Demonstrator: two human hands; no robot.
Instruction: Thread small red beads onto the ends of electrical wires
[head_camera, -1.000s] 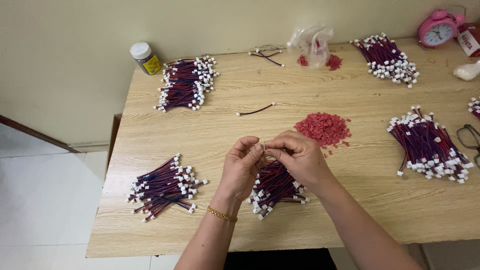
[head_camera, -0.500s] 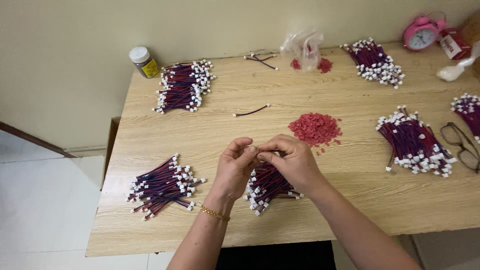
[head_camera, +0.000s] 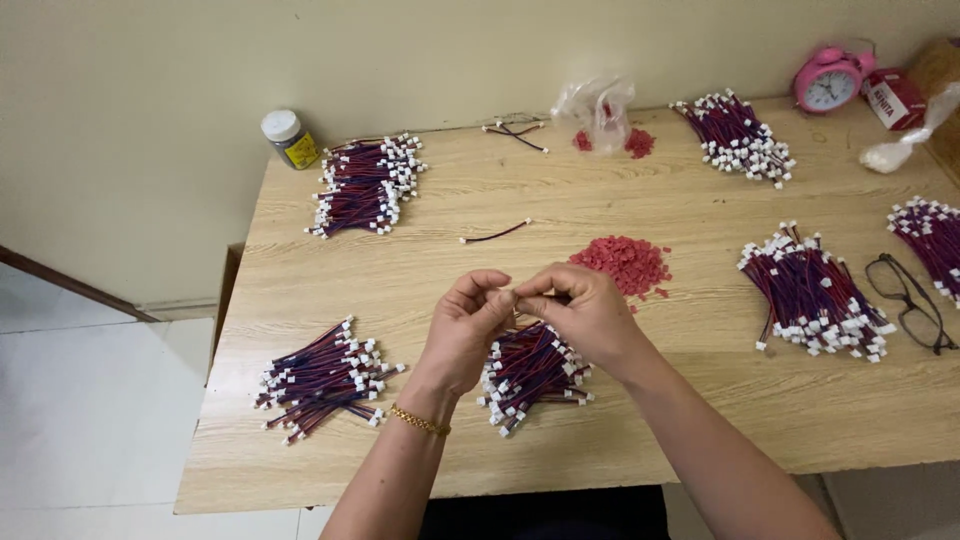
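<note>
My left hand: my left hand (head_camera: 468, 325) is raised above the table, fingers curled, thumb and forefinger pinched against the tips of my other hand; a gold bracelet (head_camera: 420, 420) sits on the wrist.
My right hand: my right hand (head_camera: 578, 312) meets it fingertip to fingertip, pinching too; whatever small piece we grip is hidden between the fingers, so I cannot tell what it is.
Right under my hands: a bundle of red-and-blue wires with white plugs (head_camera: 530, 372) lies on the wooden table (head_camera: 700, 420), partly covered by my right hand.
Just past my right hand: a heap of small red caps (head_camera: 625, 265), a few strays beside it.
To my left: a second wire bundle (head_camera: 325, 380) near the front edge.
Middle of the table: one single loose wire (head_camera: 495, 235), well apart from the bundles.
Far left corner: a third bundle (head_camera: 365, 185) beside a small white-lidded jar (head_camera: 288, 138).
Back edge: a clear plastic bag (head_camera: 597, 105) with red caps around it, another bundle (head_camera: 738, 138), and a pink alarm clock (head_camera: 828, 80).
To my right: a large bundle (head_camera: 815, 295) with black eyeglasses (head_camera: 910, 300) just beside it.
</note>
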